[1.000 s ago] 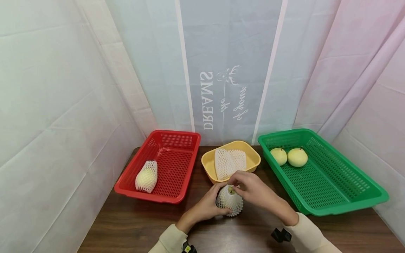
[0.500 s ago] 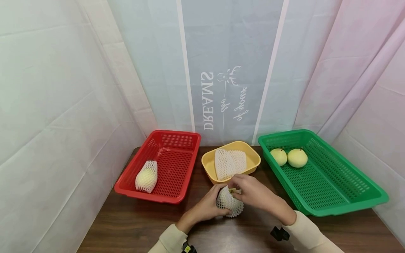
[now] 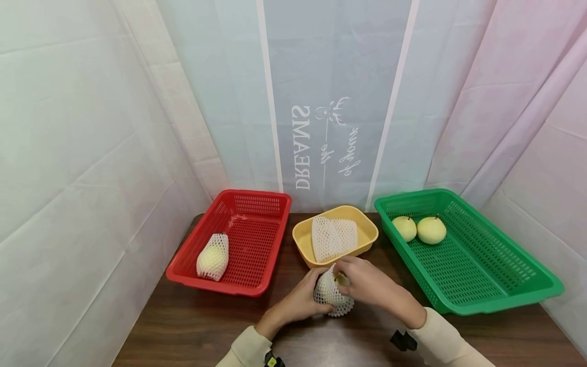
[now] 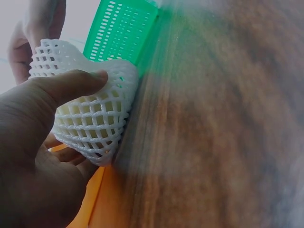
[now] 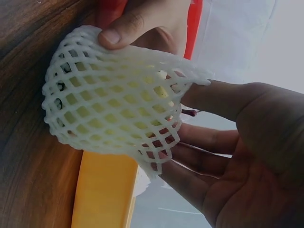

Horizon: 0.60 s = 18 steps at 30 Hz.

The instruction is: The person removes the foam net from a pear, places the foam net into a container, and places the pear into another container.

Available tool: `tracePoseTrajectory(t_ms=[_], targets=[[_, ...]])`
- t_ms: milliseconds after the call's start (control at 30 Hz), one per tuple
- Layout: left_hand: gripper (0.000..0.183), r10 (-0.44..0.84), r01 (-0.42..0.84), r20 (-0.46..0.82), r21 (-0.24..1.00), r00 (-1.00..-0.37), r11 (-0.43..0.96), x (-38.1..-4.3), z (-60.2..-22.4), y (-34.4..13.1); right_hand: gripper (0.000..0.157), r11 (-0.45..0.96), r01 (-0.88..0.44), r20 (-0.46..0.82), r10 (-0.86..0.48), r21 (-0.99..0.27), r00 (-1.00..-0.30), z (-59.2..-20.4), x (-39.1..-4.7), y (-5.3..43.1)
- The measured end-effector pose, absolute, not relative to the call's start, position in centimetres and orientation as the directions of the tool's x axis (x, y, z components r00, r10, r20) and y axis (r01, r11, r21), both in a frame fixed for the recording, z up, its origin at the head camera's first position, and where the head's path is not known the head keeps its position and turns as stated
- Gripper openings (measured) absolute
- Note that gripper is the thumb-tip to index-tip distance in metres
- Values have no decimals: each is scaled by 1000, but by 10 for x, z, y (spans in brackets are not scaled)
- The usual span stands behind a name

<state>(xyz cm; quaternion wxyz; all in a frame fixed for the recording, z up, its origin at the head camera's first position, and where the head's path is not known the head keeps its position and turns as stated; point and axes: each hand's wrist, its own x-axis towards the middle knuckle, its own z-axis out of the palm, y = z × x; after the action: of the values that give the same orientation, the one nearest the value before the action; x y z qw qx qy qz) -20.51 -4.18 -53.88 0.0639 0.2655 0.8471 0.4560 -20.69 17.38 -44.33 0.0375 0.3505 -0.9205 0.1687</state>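
A pale yellow pear stands on the table, sleeved in a white foam net. Round the net's left side curls my left hand, its thumb pressed across the mesh in the left wrist view. My right hand is at the net's open top, thumb and fingers pinching the rim beside the stem. Just behind, a yellow tray holds flat foam nets.
At the left stands a red basket with one netted pear in it. A green basket at the right holds two bare pears. Curtains hang behind and white cloth walls flank the table.
My right hand has shifted slightly down and rightward round the net's rim, its fingers working at the opening. The left hand keeps its grip on the netted pear.
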Motion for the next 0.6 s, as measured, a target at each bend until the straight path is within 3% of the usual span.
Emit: tracePoseTrajectory(t_ms=[267, 600], targets=[[87, 505, 383, 123, 805, -854, 452, -205, -538, -42, 52, 687, -664, 127, -661, -295, -740, -447, -204, 173], [86, 501, 365, 96, 802, -860, 473, -206, -539, -42, 59, 708, -654, 110, -651, -268, -751, -454, -200, 170]])
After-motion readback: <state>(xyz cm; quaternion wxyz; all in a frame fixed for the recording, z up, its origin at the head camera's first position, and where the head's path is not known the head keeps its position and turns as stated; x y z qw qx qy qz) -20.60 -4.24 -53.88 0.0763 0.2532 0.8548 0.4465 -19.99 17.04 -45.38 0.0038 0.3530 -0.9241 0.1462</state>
